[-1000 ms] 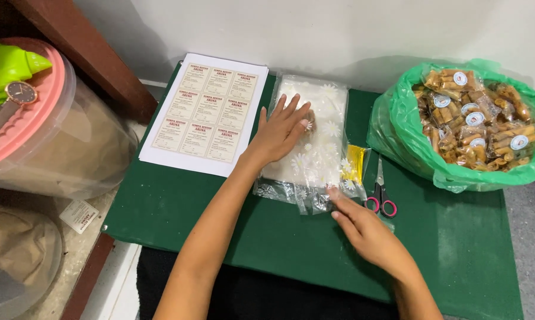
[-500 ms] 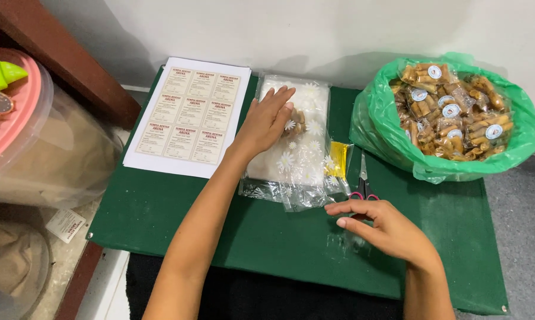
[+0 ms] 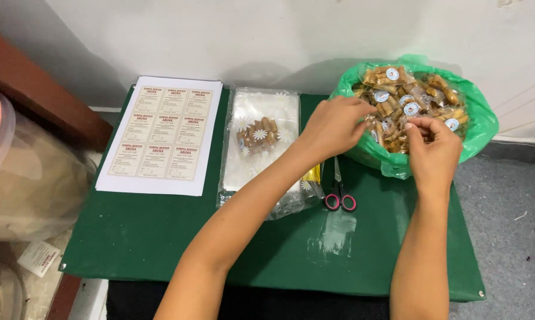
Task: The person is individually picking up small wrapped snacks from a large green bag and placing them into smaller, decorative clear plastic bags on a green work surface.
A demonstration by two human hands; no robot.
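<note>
We have both hands up at the green bag (image 3: pixel 478 127) of packed snacks at the far right of the green mat (image 3: pixel 160 237). Our left hand (image 3: pixel 334 125) reaches in at the near-left edge of the heap, fingers curled and pressed around what seems to be one small clear packet (image 3: pixel 379 131); our right hand (image 3: pixel 432 147) meets it from the other side, fingertips pinched together on the same packet or its film, though we cannot tell exactly where the pinch lands.

The risks, as we judge them: the film is slick, so a light pinch could let the packet slip back into the heap, and pulling at one could drag neighbours over the low front rim of the bag. The scissors (image 3: pixel 338 189) lie just beside our left forearm, and a careless sweep could knock them.

The packets are small, clear and crinkly, each filled with short brown rolled snacks and closed with a round white sticker. One clear sleeve (image 3: pixel 329 232) lies flat near us, the stack of flower-printed sleeves (image 3: pixel 258 142) and the label sheet (image 3: pixel 160 136) lying further left
</note>
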